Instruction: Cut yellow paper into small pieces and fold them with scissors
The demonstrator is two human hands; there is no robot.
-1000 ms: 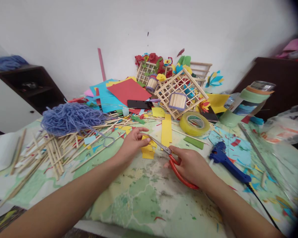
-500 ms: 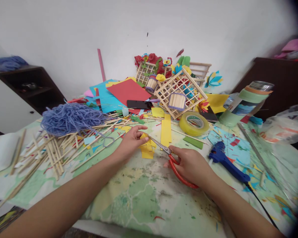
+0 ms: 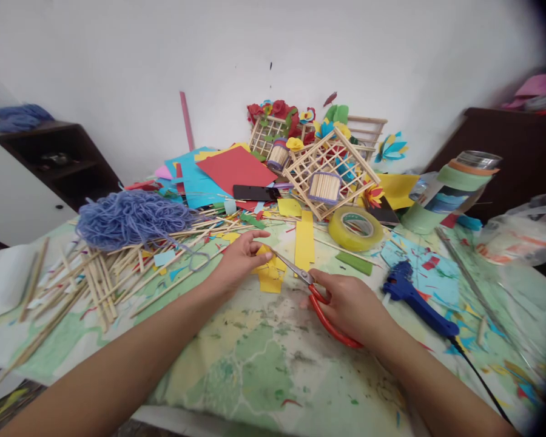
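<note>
Pinched between thumb and fingers of my left hand [image 3: 244, 256] is a small piece of yellow paper [image 3: 264, 250]. My right hand [image 3: 350, 303] grips red-handled scissors [image 3: 319, 303], whose blades point up and left. Their tips reach the yellow paper at my left fingertips. Just below lie more yellow paper pieces [image 3: 271, 281] on the table. Right behind the blades are yellow paper strips [image 3: 304, 240]. Part of the scissors' handle is hidden by my right fingers.
A blue glue gun [image 3: 418, 300] and a roll of yellowish tape [image 3: 355, 229] lie to the right. Purple-blue yarn [image 3: 134, 218] and wooden sticks [image 3: 97, 282] cover the left. Behind stand stick lattices [image 3: 330, 173] with paper flowers, near a phone [image 3: 255, 193] and a bottle [image 3: 450, 191].
Almost nothing differs. Both hands keep their places, with the scissors' tips still at the yellow paper; the whole view has shifted very slightly.
</note>
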